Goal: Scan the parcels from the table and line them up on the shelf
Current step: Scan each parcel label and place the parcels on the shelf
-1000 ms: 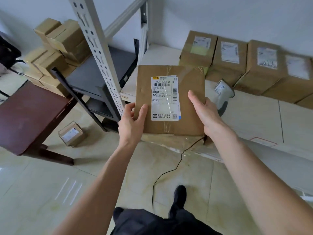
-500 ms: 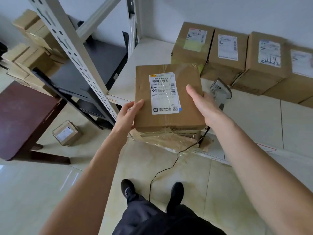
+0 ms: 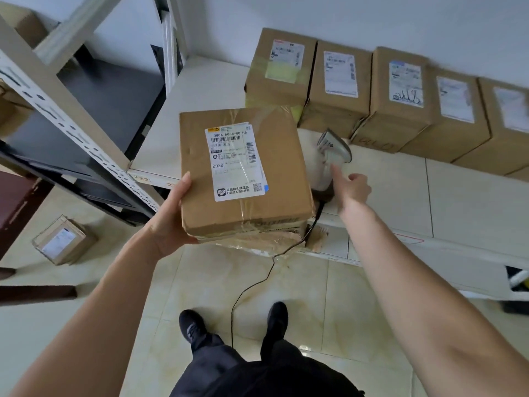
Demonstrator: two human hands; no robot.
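Observation:
My left hand [image 3: 169, 222] holds a brown cardboard parcel [image 3: 243, 167] from below at its left corner, thumb up the side, fingers hidden underneath. Its white shipping label faces up. The parcel hangs over the front edge of the white shelf [image 3: 206, 90]. My right hand [image 3: 350, 190] is off the parcel, to its right, with the index finger stretched out and touching the handle of the grey barcode scanner [image 3: 332, 150] that stands on the shelf. Several labelled parcels [image 3: 340, 87] stand in a row along the wall at the back.
The scanner's black cable [image 3: 257, 282] drops from the shelf edge to the tiled floor by my feet. A perforated shelf post [image 3: 71, 116] stands to the left. A small parcel [image 3: 64, 240] lies on the floor beside a dark table [image 3: 14, 202].
My right hand let go of the parcel's right side and moved right to the scanner. My left hand shifted under the parcel and now carries it alone.

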